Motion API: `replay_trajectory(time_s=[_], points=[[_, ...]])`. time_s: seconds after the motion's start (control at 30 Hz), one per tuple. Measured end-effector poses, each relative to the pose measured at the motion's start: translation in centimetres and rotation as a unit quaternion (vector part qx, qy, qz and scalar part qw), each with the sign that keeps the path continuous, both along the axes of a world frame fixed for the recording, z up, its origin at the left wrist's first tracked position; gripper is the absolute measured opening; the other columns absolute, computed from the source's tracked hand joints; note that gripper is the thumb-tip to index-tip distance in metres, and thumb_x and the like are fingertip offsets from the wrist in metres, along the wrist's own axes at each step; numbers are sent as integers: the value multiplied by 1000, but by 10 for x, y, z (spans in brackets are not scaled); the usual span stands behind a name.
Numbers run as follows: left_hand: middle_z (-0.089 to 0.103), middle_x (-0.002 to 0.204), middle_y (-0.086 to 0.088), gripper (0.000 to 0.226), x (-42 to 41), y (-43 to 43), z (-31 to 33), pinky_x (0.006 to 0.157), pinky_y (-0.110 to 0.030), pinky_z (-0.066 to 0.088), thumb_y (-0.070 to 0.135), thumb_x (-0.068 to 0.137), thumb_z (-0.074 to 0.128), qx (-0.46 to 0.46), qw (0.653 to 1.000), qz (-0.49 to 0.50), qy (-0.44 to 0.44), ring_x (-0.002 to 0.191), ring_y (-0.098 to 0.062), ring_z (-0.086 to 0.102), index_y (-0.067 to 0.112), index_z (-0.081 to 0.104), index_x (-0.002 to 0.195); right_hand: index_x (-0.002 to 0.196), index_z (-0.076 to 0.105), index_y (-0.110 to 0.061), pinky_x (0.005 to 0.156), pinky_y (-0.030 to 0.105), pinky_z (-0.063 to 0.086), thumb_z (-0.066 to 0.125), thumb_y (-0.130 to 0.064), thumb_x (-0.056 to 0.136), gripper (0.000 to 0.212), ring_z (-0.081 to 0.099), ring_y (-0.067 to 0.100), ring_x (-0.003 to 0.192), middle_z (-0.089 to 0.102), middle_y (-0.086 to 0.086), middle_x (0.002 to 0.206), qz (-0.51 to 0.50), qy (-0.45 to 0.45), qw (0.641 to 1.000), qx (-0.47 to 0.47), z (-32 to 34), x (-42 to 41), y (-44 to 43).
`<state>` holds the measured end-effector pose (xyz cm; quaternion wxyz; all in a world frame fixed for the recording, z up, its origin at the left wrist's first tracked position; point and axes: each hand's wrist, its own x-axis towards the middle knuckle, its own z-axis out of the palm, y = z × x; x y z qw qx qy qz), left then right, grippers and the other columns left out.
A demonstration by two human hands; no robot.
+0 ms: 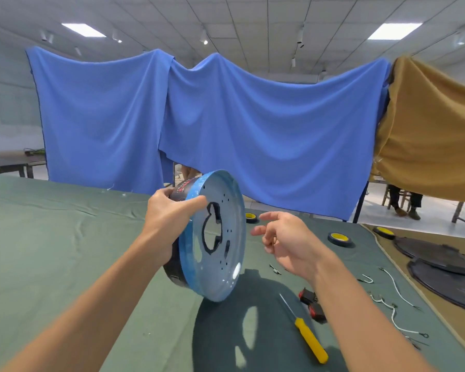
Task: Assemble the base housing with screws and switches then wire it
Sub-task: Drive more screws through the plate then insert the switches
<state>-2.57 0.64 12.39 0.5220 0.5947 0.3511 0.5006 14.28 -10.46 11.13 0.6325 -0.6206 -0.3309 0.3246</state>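
My left hand (169, 218) grips the round base housing (226, 253) by its rim and holds it on edge above the green table. The housing's inner face is pale blue with a large dark cut-out and several small holes; its outer wall is black. My right hand (285, 240) hovers just right of the housing, fingers spread, holding nothing. On the cloth below lie a yellow-handled screwdriver (306, 336), two red and black switches (313, 303), and white wires (395, 310) with ring terminals.
Rolls of black tape with yellow cores (340, 237) (250, 216) (384, 231) lie on the table's far right. Black round covers (440, 267) rest on a tan cloth at the right. A small screw or clip (274, 269) lies near my right wrist. Blue and tan drapes hang behind.
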Motion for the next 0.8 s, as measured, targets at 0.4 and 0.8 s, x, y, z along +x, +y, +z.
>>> replay_trajectory(time_s=[0.4,0.8], points=[[64,64,-9,25,-28,33,-32,48,-33,53,31,72,70,-281,945,-169,14,48,-27,62,8,62,78,116,52,7,85,30,58,51,13,93,24,72,29,93,62,29,112,123,-44,991,31,-5,-13,6],[70,88,-9,55,-18,86,-97,71,-41,55,53,52,85,-338,908,-246,2,68,-29,66,16,71,89,91,61,-1,61,25,58,69,-15,89,16,74,26,72,73,17,80,113,-142,983,-10,-17,-19,53]])
